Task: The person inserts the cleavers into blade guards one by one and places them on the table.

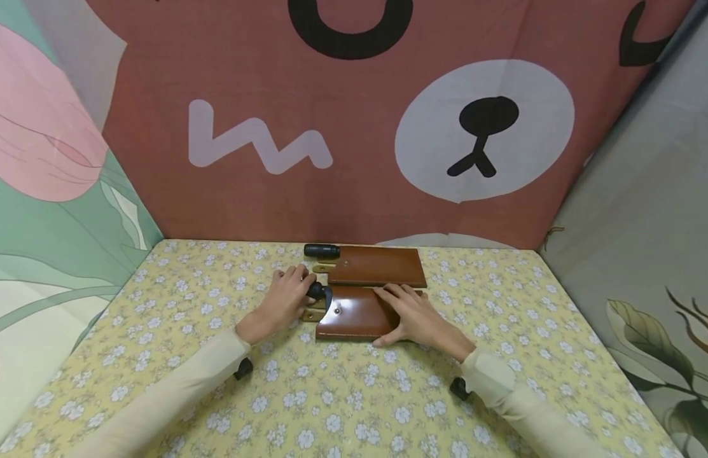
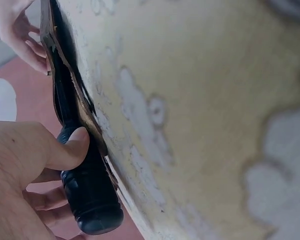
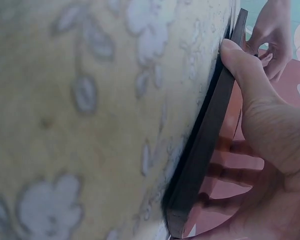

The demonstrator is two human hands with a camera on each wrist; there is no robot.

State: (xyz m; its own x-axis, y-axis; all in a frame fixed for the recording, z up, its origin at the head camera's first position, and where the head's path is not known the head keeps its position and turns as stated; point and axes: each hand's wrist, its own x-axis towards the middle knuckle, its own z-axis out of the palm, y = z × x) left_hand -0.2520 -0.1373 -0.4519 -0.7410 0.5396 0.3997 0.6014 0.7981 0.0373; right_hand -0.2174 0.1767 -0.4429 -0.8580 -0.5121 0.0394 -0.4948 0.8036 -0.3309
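A cleaver with a black ribbed handle point(image 2: 92, 187) sits in a brown leather sheath point(image 1: 359, 315), which lies on the table. My left hand point(image 1: 284, 298) grips the handle, thumb along its side in the left wrist view. A small dark strip of blade shows at the sheath's curved mouth; the sheath covers the rest. My right hand point(image 1: 421, 318) holds the sheath's right part, with the thumb on the near edge and the fingers over toward the far edge. In the right wrist view the thumb point(image 3: 245, 67) presses the sheath's dark edge.
Just behind lies a second brown sheath point(image 1: 382, 264) with a black handle point(image 1: 322, 250) sticking out to its left and a tan strap. The table wears a yellow floral cloth point(image 1: 331, 394). A reddish printed curtain point(image 1: 354, 191) hangs along the back edge, with patterned cloths at both sides.
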